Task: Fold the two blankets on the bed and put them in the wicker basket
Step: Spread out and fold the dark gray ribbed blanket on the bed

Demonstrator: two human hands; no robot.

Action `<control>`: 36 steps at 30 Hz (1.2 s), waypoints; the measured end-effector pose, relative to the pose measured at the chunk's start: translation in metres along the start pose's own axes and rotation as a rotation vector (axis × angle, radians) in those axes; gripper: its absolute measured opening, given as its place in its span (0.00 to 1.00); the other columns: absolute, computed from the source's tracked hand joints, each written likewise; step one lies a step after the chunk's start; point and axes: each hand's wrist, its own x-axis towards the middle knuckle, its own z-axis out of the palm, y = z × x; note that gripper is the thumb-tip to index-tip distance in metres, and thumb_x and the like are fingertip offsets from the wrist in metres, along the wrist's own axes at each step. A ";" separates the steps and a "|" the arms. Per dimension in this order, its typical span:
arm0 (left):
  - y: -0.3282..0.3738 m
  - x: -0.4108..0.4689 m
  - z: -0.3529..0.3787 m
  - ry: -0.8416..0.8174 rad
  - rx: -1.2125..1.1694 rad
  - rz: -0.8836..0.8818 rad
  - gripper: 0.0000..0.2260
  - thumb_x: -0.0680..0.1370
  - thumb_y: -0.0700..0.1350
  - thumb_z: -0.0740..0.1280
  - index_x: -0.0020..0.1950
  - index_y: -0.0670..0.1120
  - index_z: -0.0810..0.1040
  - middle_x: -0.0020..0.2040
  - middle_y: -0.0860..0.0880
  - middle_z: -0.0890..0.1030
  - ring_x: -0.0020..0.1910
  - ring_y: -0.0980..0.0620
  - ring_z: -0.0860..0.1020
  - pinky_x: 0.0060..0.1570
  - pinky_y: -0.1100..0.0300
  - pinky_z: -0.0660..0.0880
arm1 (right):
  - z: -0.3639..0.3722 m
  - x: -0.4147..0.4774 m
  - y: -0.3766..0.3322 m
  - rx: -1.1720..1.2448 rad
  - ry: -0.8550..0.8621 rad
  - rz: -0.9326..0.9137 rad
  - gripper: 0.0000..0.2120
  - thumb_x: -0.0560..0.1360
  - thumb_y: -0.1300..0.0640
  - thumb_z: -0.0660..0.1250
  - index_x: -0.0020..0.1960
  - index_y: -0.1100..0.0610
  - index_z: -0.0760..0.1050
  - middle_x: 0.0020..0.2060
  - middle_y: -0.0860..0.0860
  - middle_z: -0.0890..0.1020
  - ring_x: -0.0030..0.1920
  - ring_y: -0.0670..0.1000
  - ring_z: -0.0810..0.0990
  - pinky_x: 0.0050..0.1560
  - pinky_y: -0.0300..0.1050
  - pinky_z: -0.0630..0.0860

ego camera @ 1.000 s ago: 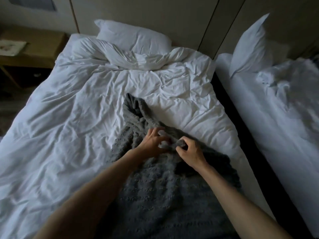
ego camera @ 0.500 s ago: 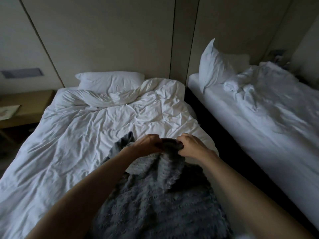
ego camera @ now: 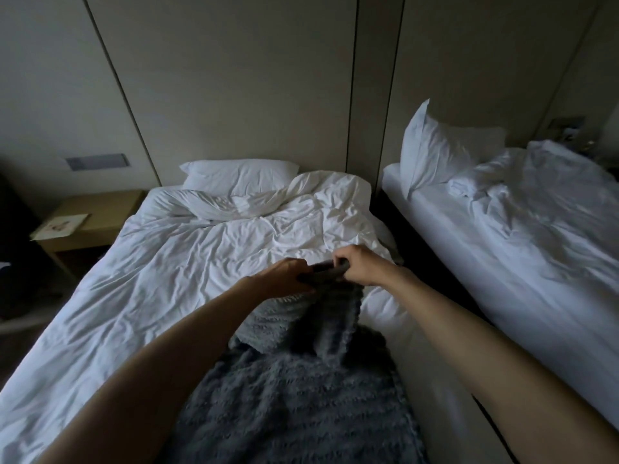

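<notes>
Left hand [ego camera: 287, 275] and right hand [ego camera: 363, 265] are raised side by side above the bed [ego camera: 167, 283]. Each hand pinches the upper edge of the grey blanket [ego camera: 294, 390], fingers curled round it. The blanket hangs from both hands; its lower part lies on the white duvet [ego camera: 234, 242]. A pillow [ego camera: 239, 174] rests at the head.

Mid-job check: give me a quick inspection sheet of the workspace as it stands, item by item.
Surface: bed under a rumpled white duvet.
Job's things: grey blanket, one edge lifted, the rest lying at the bed's foot; second blanket and wicker basket not in view.
Clutter: pillow at the bed's head.
Grippers: left hand and right hand both grip the blanket's raised edge.
Cables: nothing seen.
Surroundings: second bed on the right with an upright pillow; bedside table on the left bearing a paper.
</notes>
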 end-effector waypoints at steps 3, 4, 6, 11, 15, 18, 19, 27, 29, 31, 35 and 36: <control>-0.005 -0.003 0.010 -0.177 0.093 -0.150 0.20 0.73 0.54 0.72 0.59 0.42 0.77 0.56 0.43 0.78 0.54 0.46 0.77 0.53 0.54 0.73 | -0.022 -0.003 -0.008 -0.052 0.110 -0.009 0.16 0.62 0.71 0.59 0.36 0.50 0.73 0.35 0.48 0.76 0.40 0.50 0.76 0.35 0.38 0.69; -0.009 -0.006 0.015 -0.222 0.128 -0.183 0.22 0.73 0.56 0.71 0.59 0.42 0.77 0.57 0.43 0.78 0.54 0.46 0.77 0.53 0.54 0.73 | -0.029 -0.007 -0.010 -0.055 0.145 -0.009 0.17 0.62 0.72 0.59 0.35 0.49 0.73 0.34 0.47 0.75 0.40 0.50 0.75 0.37 0.38 0.68; -0.022 -0.015 0.023 -0.274 0.184 -0.219 0.25 0.73 0.58 0.70 0.60 0.41 0.75 0.58 0.42 0.77 0.56 0.45 0.77 0.54 0.54 0.73 | -0.038 -0.015 -0.008 -0.059 0.219 0.003 0.17 0.62 0.73 0.59 0.34 0.51 0.73 0.32 0.44 0.73 0.39 0.50 0.74 0.37 0.41 0.68; -0.072 -0.047 0.001 -0.241 0.232 -0.234 0.23 0.74 0.57 0.69 0.62 0.43 0.75 0.60 0.43 0.78 0.58 0.46 0.76 0.56 0.56 0.71 | -0.048 -0.043 0.007 -0.096 0.353 0.133 0.15 0.64 0.71 0.60 0.45 0.55 0.69 0.39 0.50 0.75 0.40 0.54 0.76 0.39 0.48 0.73; -0.103 -0.073 -0.040 -0.184 0.258 -0.227 0.19 0.73 0.54 0.72 0.57 0.42 0.77 0.55 0.45 0.78 0.54 0.48 0.77 0.50 0.61 0.70 | -0.039 -0.048 0.010 -0.177 0.337 0.208 0.13 0.67 0.70 0.62 0.47 0.56 0.71 0.46 0.54 0.77 0.48 0.58 0.78 0.45 0.49 0.74; -0.121 -0.099 -0.073 -0.143 0.306 -0.209 0.15 0.74 0.51 0.71 0.58 0.46 0.78 0.54 0.47 0.78 0.54 0.49 0.76 0.49 0.62 0.69 | -0.032 -0.037 0.004 -0.286 0.314 0.260 0.12 0.71 0.66 0.64 0.53 0.57 0.75 0.54 0.57 0.75 0.53 0.60 0.77 0.49 0.49 0.72; -0.127 -0.109 -0.082 -0.127 0.332 -0.202 0.14 0.75 0.50 0.70 0.58 0.46 0.78 0.54 0.48 0.78 0.54 0.49 0.77 0.50 0.61 0.70 | -0.030 -0.031 0.001 -0.324 0.298 0.276 0.13 0.73 0.65 0.65 0.56 0.57 0.76 0.56 0.57 0.74 0.55 0.61 0.76 0.49 0.49 0.72; -0.156 -0.176 -0.101 0.107 0.251 -0.318 0.10 0.74 0.47 0.71 0.50 0.42 0.81 0.48 0.44 0.80 0.48 0.45 0.79 0.48 0.54 0.74 | -0.006 0.008 -0.041 -0.465 0.118 0.404 0.14 0.76 0.58 0.64 0.61 0.57 0.75 0.60 0.57 0.74 0.59 0.60 0.76 0.54 0.51 0.76; -0.156 -0.182 -0.101 0.194 0.150 -0.318 0.08 0.72 0.44 0.73 0.49 0.42 0.83 0.46 0.44 0.82 0.47 0.45 0.80 0.49 0.52 0.75 | -0.003 0.011 -0.046 -0.472 0.069 0.408 0.11 0.76 0.59 0.63 0.58 0.59 0.76 0.56 0.57 0.77 0.54 0.60 0.78 0.48 0.48 0.75; -0.150 -0.183 -0.103 0.245 0.107 -0.311 0.07 0.73 0.43 0.73 0.49 0.42 0.83 0.46 0.43 0.82 0.47 0.44 0.80 0.49 0.51 0.75 | 0.000 0.015 -0.050 -0.462 0.050 0.378 0.09 0.76 0.60 0.61 0.54 0.61 0.75 0.54 0.59 0.78 0.51 0.59 0.78 0.45 0.47 0.76; -0.127 -0.167 -0.106 0.271 0.101 -0.327 0.07 0.74 0.43 0.70 0.50 0.42 0.82 0.47 0.43 0.83 0.48 0.44 0.80 0.50 0.51 0.74 | 0.004 0.027 -0.075 -0.296 0.168 0.180 0.06 0.72 0.61 0.59 0.46 0.57 0.73 0.51 0.59 0.79 0.53 0.59 0.78 0.51 0.48 0.76; -0.118 -0.161 -0.106 0.268 0.138 -0.329 0.07 0.75 0.44 0.69 0.51 0.44 0.80 0.48 0.44 0.82 0.48 0.45 0.79 0.49 0.52 0.73 | 0.006 0.030 -0.087 -0.240 0.209 0.116 0.06 0.71 0.61 0.59 0.45 0.55 0.72 0.51 0.59 0.79 0.52 0.59 0.78 0.49 0.46 0.74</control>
